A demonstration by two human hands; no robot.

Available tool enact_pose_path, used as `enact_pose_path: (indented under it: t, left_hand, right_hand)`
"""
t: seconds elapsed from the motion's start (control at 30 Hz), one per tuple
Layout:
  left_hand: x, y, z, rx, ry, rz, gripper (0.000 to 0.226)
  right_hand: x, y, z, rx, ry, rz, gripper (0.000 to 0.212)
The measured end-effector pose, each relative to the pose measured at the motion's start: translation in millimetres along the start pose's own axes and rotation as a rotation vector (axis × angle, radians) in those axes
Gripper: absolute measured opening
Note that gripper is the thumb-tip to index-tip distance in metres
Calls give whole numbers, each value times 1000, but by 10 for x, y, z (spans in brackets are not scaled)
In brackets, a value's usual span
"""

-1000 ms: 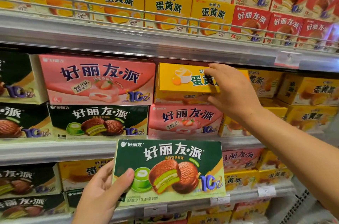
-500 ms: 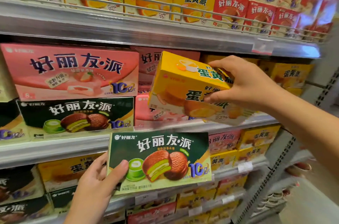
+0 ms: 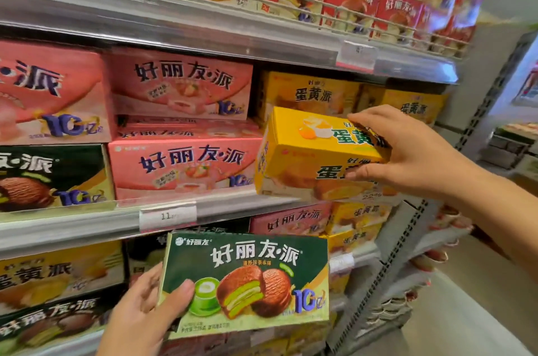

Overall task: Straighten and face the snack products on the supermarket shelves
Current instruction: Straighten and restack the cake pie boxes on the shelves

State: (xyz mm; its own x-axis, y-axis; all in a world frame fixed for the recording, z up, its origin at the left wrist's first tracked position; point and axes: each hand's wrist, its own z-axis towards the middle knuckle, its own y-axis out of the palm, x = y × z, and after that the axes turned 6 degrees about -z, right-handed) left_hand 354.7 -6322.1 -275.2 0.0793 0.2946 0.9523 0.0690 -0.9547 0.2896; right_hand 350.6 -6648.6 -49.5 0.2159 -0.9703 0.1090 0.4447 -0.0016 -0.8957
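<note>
Head view: yellow box now farther right.

Behind my right hand and its yellow box, more yellow boxes fill the shelf; pink boxes wall my left; open aisle right.

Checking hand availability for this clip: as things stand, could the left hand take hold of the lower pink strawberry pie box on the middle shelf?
Probably not yet: the left hand already grips the green matcha pie box, though the lower pink strawberry pie box faces the aisle unobstructed.
</note>
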Motion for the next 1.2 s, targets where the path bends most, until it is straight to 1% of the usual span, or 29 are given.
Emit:
enact_pose_path:
  t: [0.13, 0.27, 0.33, 0.47, 0.57, 0.67, 0.83, 1.0, 1.2]
  left_hand:
    - [-215, 544, 9, 70, 76, -4, 39]
    - [-325, 977, -36, 92, 124, -16, 66]
    - [-356, 1117, -63, 113, 114, -29, 74]
    - [-391, 1267, -115, 175, 118, -62, 53]
    - [-368, 1328, -152, 200, 142, -58, 47]
    - [-324, 1360, -170, 210, 154, -67, 48]
    - [-289, 1387, -157, 232, 132, -86, 61]
    - [-200, 1353, -151, 248, 107, -84, 60]
    - [-167, 1295, -136, 251, 113, -84, 60]
  right_hand:
    - [564, 66, 157, 54, -103, 0, 96]
    - [967, 112, 343, 110, -184, 16, 92]
    - [1095, 121, 442, 133, -211, 39, 88]
    - [1196, 167, 571, 149, -225, 145, 84]
    - [1174, 225, 641, 177, -281, 73, 87]
    - [1122, 275, 729, 198, -321, -18, 84]
    - [1036, 343, 940, 201, -370, -203, 79]
    - [932, 425, 1201, 133, -302, -256, 58]
    - [888, 471, 1430, 66, -217, -208, 26]
